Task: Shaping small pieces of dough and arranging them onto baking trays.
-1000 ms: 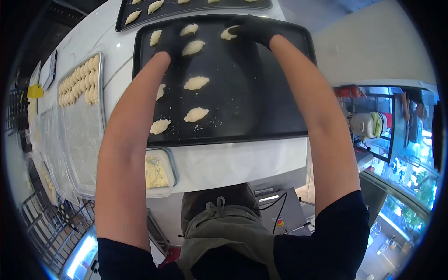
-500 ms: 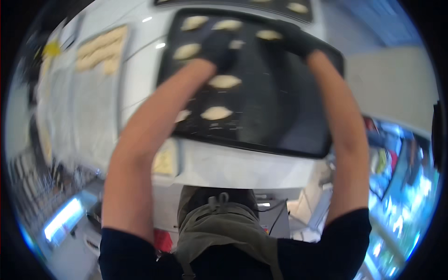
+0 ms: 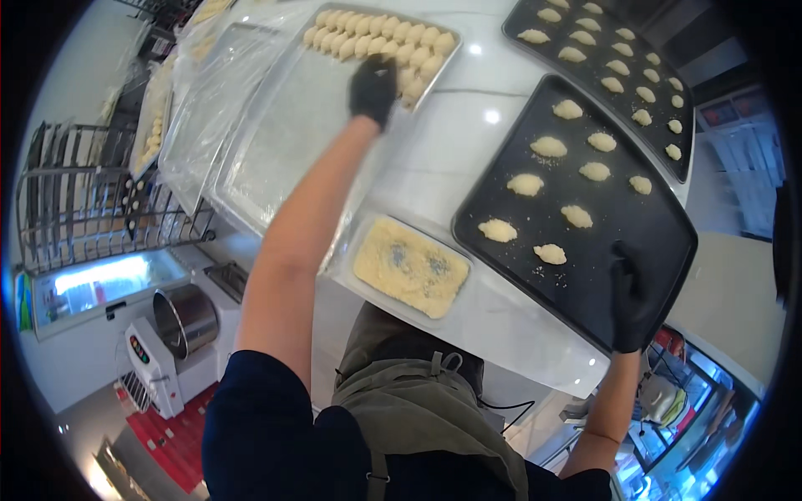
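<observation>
My left hand point(image 3: 373, 90), in a black glove, reaches to the near edge of rows of pale shaped dough pieces point(image 3: 368, 33) on a paper-lined tray point(image 3: 280, 125). Its fingers are blurred, with a small light spot among them; whether they grip a piece cannot be made out. Over the near right part of a black baking tray point(image 3: 576, 284), my right hand point(image 3: 631, 305), also black-gloved, has its fingers stretched forward and nothing visible in them. Crumb-coated dough pieces point(image 3: 548, 147) sit spaced out on the left and far part of that tray.
A shallow tray of yellowish crumbs point(image 3: 409, 271) lies by the table's near edge. Another black tray point(image 3: 601, 54) with several dough pieces stands far right. Plastic sheeting point(image 3: 209, 125) covers trays at left, beside a wire rack point(image 3: 75, 192) and a mixer point(image 3: 180, 334).
Both hands were over the black tray. My left hand has moved left to the dough rows, while my right hand has come back to the tray's near right part. The view has shifted left.
</observation>
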### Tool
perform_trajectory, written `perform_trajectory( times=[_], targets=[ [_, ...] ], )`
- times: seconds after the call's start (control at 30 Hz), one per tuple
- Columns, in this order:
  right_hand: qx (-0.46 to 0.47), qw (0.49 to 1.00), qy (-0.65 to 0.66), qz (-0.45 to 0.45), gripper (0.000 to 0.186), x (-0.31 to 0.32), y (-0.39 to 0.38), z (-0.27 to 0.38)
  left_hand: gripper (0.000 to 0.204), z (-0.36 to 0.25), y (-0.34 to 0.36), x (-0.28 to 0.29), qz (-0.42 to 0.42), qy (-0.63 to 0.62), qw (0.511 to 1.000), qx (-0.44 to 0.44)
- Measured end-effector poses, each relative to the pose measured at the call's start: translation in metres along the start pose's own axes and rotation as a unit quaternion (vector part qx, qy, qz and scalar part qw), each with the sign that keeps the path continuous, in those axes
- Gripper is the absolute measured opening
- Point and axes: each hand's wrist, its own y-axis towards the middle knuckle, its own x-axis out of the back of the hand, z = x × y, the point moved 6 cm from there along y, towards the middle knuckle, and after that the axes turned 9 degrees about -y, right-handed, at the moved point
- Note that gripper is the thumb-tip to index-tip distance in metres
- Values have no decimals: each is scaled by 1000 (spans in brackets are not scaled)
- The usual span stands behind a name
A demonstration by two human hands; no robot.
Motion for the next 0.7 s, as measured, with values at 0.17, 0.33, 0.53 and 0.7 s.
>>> perform_trajectory(
  times=[0.17,0.33,0.53,0.7],
  targets=[
    [64,994,83,20,28,-102,34,126,61,75,59,-18,229,188,950,98],
    [200,971,17,-133,42,-225,145,232,58,75,35,-4,194,-27,977,87],
    [90,951,-295,-35,64,-357,227,247,46,123,-28,104,173,-450,828,287],
    [82,938,-330,-69,54,-374,230,265,56,170,-91,220,250,-477,758,369]
  ],
)
